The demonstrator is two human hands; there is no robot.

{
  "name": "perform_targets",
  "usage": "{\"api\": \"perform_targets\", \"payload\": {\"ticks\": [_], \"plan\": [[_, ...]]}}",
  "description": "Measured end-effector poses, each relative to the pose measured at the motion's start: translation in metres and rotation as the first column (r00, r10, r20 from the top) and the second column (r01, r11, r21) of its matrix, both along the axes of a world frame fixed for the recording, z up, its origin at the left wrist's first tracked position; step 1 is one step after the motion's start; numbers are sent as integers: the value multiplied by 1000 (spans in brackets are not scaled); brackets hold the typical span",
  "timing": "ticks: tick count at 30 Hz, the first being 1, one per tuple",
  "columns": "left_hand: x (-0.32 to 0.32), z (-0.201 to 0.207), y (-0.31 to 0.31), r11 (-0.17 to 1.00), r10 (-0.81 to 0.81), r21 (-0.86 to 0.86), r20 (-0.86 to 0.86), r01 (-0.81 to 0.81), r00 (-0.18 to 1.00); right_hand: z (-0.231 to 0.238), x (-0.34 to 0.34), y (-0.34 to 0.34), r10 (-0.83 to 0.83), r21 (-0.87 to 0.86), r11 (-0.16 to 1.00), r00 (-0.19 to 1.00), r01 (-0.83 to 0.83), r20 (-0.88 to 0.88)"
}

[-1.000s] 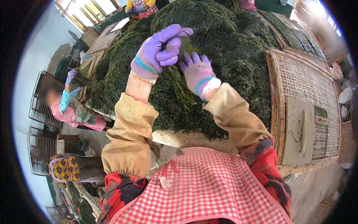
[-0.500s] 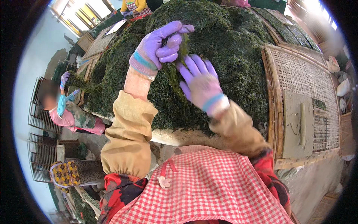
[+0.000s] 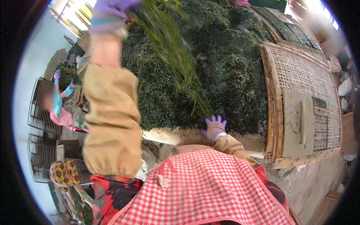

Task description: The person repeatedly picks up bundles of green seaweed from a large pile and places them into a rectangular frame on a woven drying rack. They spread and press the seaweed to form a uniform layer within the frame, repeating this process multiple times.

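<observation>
My left hand (image 3: 110, 9), in a purple glove, is raised high at the top of the view and grips a long hanging bunch of green seaweed (image 3: 176, 60). The strands trail down over a big dark-green seaweed heap (image 3: 225, 67) on a table. My right hand (image 3: 214, 126), also gloved in purple, rests with fingers spread at the near edge of the heap, by the table's pale rim (image 3: 165, 135). It holds nothing.
A woven bamboo tray (image 3: 300, 75) with a flat grey board (image 3: 298, 123) lies to the right of the heap. On the left, another person (image 3: 56, 108) works beside wire racks (image 3: 41, 150). My red checked apron (image 3: 202, 191) fills the lower view.
My left hand has lifted sharply upward, pulling a long bunch of seaweed out of the heap. My right hand has dropped from the top of the heap to its near edge.
</observation>
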State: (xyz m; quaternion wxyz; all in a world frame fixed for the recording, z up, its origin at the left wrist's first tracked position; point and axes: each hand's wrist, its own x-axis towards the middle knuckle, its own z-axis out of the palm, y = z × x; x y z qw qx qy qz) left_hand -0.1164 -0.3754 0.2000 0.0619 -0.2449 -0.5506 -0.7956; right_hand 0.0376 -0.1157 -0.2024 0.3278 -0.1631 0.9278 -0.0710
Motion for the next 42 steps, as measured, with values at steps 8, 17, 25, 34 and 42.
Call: {"api": "perform_targets", "payload": {"ticks": [8,17,25,34,42], "plan": [[29,113,-72,918,382,-40,-182,-396,906,-70,-40,15,-6,-161,987,993,-13,-117],[97,170,-174,726,659,-37,-250,-687,710,-93,-48,23,-144,-314,945,979,93,-142],[186,193,-219,475,853,-126,-179,-871,491,-105,-56,21,-217,-311,937,964,161,-154],[214,66,-230,854,427,-441,292,-275,856,1,-103,9,-303,-756,515,911,404,280],[196,-123,-179,970,241,-160,556,-182,796,199,-137,5,-222,-888,454,955,-76,-195]]}}
